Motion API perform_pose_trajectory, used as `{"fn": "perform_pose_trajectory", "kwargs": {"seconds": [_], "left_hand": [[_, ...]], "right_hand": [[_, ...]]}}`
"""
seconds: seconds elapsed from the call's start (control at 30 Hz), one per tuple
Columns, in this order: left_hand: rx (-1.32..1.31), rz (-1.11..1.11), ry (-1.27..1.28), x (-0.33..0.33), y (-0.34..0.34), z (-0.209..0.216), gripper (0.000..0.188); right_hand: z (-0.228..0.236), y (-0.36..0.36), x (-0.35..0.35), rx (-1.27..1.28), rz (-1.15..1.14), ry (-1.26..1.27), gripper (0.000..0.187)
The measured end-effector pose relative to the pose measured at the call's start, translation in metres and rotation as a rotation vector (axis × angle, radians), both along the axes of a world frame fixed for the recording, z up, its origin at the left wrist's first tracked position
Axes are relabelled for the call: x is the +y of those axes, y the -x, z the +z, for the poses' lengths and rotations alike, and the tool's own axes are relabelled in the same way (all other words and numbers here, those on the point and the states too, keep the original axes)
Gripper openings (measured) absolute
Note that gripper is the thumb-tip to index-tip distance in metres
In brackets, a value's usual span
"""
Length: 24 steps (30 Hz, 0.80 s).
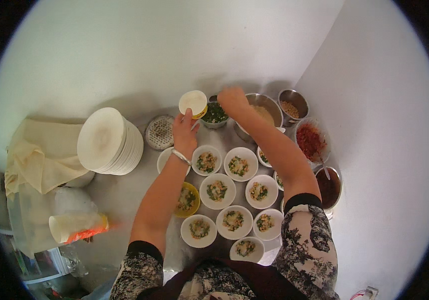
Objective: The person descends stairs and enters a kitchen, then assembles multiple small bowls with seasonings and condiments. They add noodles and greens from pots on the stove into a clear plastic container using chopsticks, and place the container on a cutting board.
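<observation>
Currently, in the head view, the left hand (186, 134) is holding a small tub (193, 103) by its near rim, with one finger lying over the edge. This tub is showing a round, cream-white inside, a pale rim and a yellow outer wall (only a strip of that yellow is peeking out at the lower right). It is tilting slightly, its mouth facing the camera, and it is sitting in the picture just left of the chopped greens (216, 112), over the far part of the metal-grey table (124, 200).

The right hand (233, 101) is hovering between those greens and a steel bowl (270, 106) of pale tan stuff. Its fingers are looking curled inward, but blur is hiding them, so I cannot tell whether they are gripping anything; a small dark rounded piece (213, 98) is showing just to the left.

Nearer the person, white bowls (207, 186) are standing in loose rows, most of them holding little heaps of green and tan bits, and one yellow bowl (196, 194) is standing among them. Toward the right wall, a steel cup (298, 101) is holding tan pieces, and red paste (310, 140) is filling a tub below it. On the left, a stack of white discs (103, 137) is leaning beside a perforated metal disc (160, 132) and a cream cloth (44, 155).
</observation>
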<state>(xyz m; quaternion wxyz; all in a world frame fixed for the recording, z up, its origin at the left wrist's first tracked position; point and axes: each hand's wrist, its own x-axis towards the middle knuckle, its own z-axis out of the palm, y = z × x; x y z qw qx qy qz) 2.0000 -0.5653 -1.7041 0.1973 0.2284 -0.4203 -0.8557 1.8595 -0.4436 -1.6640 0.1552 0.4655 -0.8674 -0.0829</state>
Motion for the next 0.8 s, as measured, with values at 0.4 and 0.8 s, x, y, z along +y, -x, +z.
{"fn": "perform_pose_trajectory", "kwargs": {"seconds": [0.4,0.8], "left_hand": [[0.047,-0.04,-0.087,0.008,0.013,-0.018,0.037],[-0.126,0.191,0.204,-0.011,-0.003,-0.004,0.056]], "right_hand": [[-0.029,-0.01,-0.01,-0.33,-0.016,0.089,0.009],[-0.013,0.016,0.027,-0.654,-0.222,0.235,0.016]]}}
